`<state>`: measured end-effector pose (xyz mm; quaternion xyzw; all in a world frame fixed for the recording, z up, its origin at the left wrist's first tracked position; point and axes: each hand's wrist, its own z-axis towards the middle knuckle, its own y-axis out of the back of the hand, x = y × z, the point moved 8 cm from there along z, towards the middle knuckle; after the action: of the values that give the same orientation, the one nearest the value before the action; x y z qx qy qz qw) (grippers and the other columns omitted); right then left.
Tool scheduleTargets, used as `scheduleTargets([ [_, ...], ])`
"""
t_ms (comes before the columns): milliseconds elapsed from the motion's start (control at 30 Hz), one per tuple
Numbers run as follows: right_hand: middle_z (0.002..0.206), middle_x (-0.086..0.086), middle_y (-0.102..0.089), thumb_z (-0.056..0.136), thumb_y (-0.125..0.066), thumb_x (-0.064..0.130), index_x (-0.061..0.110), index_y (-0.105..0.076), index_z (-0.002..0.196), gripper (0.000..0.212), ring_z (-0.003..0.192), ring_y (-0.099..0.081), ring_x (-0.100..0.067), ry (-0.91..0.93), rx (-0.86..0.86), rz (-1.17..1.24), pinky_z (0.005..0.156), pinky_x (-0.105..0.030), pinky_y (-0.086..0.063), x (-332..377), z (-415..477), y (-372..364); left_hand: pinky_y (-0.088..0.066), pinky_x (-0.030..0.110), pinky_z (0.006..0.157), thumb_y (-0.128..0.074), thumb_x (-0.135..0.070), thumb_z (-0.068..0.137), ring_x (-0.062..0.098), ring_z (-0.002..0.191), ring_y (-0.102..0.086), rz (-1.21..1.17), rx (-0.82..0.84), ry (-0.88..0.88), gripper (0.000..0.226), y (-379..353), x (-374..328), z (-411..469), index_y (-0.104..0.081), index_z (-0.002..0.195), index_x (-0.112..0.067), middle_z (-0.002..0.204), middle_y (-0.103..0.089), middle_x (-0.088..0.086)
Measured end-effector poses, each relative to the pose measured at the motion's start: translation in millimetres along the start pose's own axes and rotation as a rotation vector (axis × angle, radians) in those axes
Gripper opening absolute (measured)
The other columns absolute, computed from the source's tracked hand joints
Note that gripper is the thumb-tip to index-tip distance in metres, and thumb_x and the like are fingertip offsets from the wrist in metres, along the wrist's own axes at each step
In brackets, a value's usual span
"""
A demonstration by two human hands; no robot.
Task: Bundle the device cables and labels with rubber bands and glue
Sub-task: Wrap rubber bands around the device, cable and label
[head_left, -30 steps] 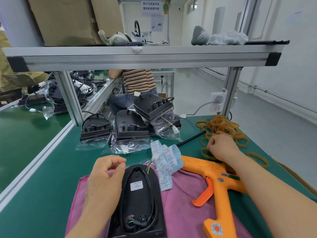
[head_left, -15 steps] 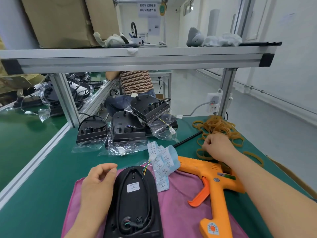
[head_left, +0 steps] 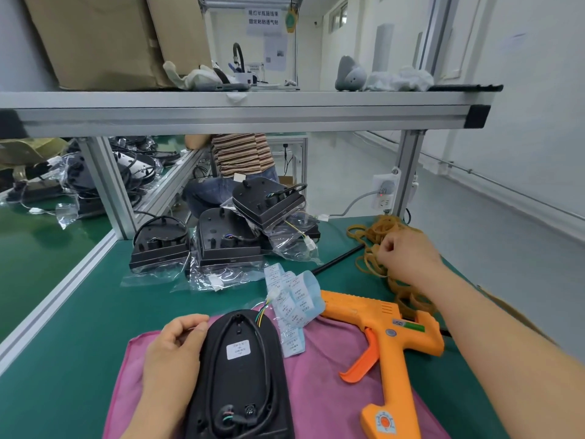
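Step in hand, by my read: pull one band for the cable/label bundle.

How to do it clean:
- The bands are a tangled heap at right of centre, so lift a single loop clear and let the neighbours drop off before moving.
- Keep the device pinned so the cable stays seated in its loop.
- Carry the band over the glue gun, not across it (the nozzle may be hot, can't tell).
- Gather the labels against the wire ends first, then wrap.

Pose:
- The right hand is knuckles-up at the near side of the heap. Its fingers are curled in, with thumb and forefinger pinched on a loop, though the knuckles partly hide the exact contact. The forearm comes in from lower right, just beside the gun's body.
- The left hand, lower centre-left, grips the device's left rim with fingers curled over the edge and thumb up near the nose.

Layout:
- The device lies back-up on the pink cloth at bottom centre, on the green table.
- Coloured wires exit its top toward the labels.
- The labels lie fanned between the device's nose and the gun's nozzle, touching both as far as I can see.
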<state>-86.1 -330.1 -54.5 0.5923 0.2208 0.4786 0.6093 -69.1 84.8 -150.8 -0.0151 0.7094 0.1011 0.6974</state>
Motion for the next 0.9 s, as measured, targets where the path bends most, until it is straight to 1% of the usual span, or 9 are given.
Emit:
scheduleTargets([
  [100, 0.070, -0.001, -0.054, 0.090, -0.047, 0.012, 0.015, -0.052, 0.066, 0.025, 0.059, -0.051, -0.015, -0.094, 0.045, -0.214, 0.049, -0.026, -0.038, -14, 4, 8, -0.051, 0.039, 0.076, -0.067, -0.007, 0.091, 0.019, 0.071, -0.059, -0.010, 0.004, 0.014, 0.012, 0, 1, 0, -0.073, 0.088, -0.016, 0.084, -0.073, 0.008],
  [233, 0.073, 0.000, -0.053, 0.089, -0.051, 0.007, 0.016, -0.055, 0.074, 0.018, 0.062, -0.050, -0.013, -0.169, 0.137, -0.282, 0.051, -0.026, -0.040, -26, 4, -10, -0.050, 0.036, 0.072, -0.067, -0.008, 0.091, 0.018, 0.071, -0.060, -0.007, 0.002, 0.013, 0.014, 1, 3, 0, -0.074, 0.086, -0.018, 0.083, -0.073, 0.006],
  [300, 0.086, 0.000, -0.057, 0.086, -0.056, 0.009, 0.016, -0.060, 0.090, 0.009, 0.072, -0.056, -0.017, -0.133, 0.076, -0.276, 0.054, -0.029, -0.043, -22, 4, -13, -0.050, 0.034, 0.071, -0.067, -0.008, 0.091, 0.018, 0.071, -0.060, -0.004, 0.001, 0.006, 0.014, 1, 2, 0, -0.074, 0.086, -0.019, 0.083, -0.073, 0.005],
  [400, 0.108, -0.003, -0.056, 0.087, -0.062, 0.023, 0.022, -0.061, 0.107, 0.020, 0.091, -0.059, -0.024, 0.052, -0.010, -0.183, 0.063, -0.033, -0.048, 3, 5, -21, -0.048, 0.030, 0.069, -0.066, -0.007, 0.091, 0.016, 0.073, -0.061, 0.010, 0.007, -0.011, 0.013, 0, 0, 0, -0.073, 0.087, -0.017, 0.084, -0.073, 0.003],
  [500, 0.091, 0.002, -0.059, 0.084, -0.063, 0.038, 0.020, -0.061, 0.094, 0.021, 0.079, -0.057, -0.017, 0.154, 0.157, -0.222, 0.054, -0.028, -0.042, 28, 4, -50, -0.046, 0.027, 0.066, -0.066, -0.006, 0.091, 0.014, 0.071, -0.060, 0.012, 0.003, -0.018, 0.014, 0, -2, 0, -0.073, 0.087, -0.016, 0.083, -0.073, 0.002],
  [600, 0.081, 0.002, -0.055, 0.085, -0.061, 0.031, 0.018, -0.052, 0.081, 0.016, 0.074, -0.055, -0.017, 0.144, 0.293, -0.308, 0.051, -0.027, -0.037, 30, 6, -76, -0.045, 0.024, 0.066, -0.067, -0.004, 0.090, 0.011, 0.072, -0.061, 0.018, -0.005, -0.029, 0.016, 1, -2, 1, -0.074, 0.084, -0.017, 0.082, -0.073, -0.001],
  [767, 0.075, 0.002, -0.051, 0.088, -0.059, 0.013, 0.015, -0.052, 0.075, 0.015, 0.070, -0.053, -0.020, 0.104, 0.184, -0.321, 0.058, -0.029, -0.043, 31, 23, -77, -0.047, 0.019, 0.065, -0.068, -0.002, 0.088, 0.009, 0.070, -0.061, 0.028, -0.012, -0.037, 0.019, 2, -1, 4, -0.074, 0.079, -0.018, 0.070, -0.073, -0.008],
  [833, 0.071, 0.003, -0.048, 0.086, -0.062, 0.015, 0.018, -0.056, 0.081, 0.008, 0.070, -0.053, -0.020, 0.086, 0.170, -0.324, 0.057, -0.030, -0.043, 30, 28, -77, -0.048, 0.012, 0.061, -0.069, -0.002, 0.088, 0.009, 0.070, -0.061, 0.034, -0.009, -0.041, 0.019, 2, -1, 5, -0.074, 0.078, -0.018, 0.068, -0.073, -0.010],
  [900, 0.070, 0.004, -0.049, 0.081, -0.068, 0.022, 0.020, -0.051, 0.078, 0.016, 0.066, -0.053, -0.017, 0.064, 0.170, -0.313, 0.050, -0.027, -0.040, 27, 34, -78, -0.045, 0.006, 0.056, -0.068, -0.001, 0.088, 0.012, 0.070, -0.061, 0.029, -0.004, -0.038, 0.019, 2, 0, 6, -0.075, 0.078, -0.017, 0.068, -0.073, -0.009],
])
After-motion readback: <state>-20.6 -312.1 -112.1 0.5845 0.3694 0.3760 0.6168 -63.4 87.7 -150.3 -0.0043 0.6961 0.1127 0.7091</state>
